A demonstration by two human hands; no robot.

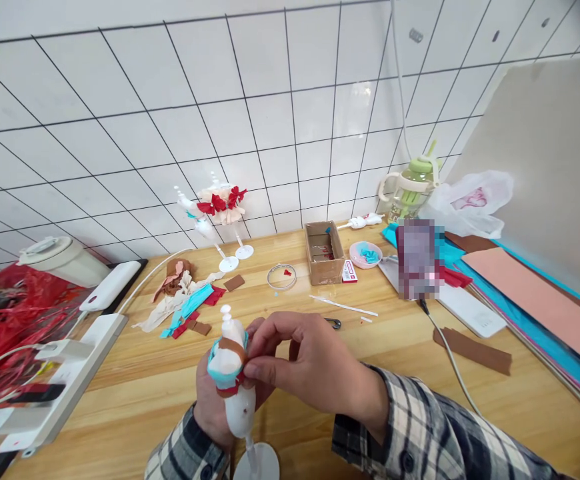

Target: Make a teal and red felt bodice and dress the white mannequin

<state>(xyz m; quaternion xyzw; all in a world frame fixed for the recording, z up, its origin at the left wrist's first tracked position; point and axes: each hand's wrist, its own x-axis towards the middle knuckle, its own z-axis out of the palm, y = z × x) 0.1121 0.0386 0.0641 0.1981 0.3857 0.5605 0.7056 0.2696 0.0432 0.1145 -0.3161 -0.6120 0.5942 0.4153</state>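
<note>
A small white doll mannequin (236,393) on a round white stand sits low in the middle of the head view. Teal, brown and red paper strips wrap its chest. My left hand (210,410) is wrapped round the mannequin's body from behind. My right hand (307,360) pinches the brown strip at the mannequin's chest, fingers closed on it. Both sleeves are plaid.
Paper scraps (187,301) lie at the left, two dressed mannequins (220,210) stand by the tiled wall. A cardboard box (324,252), a ring (281,275), a pink dish (365,254), a phone (417,257), coloured sheets (535,300) and a power strip (65,380) are also on the wooden table.
</note>
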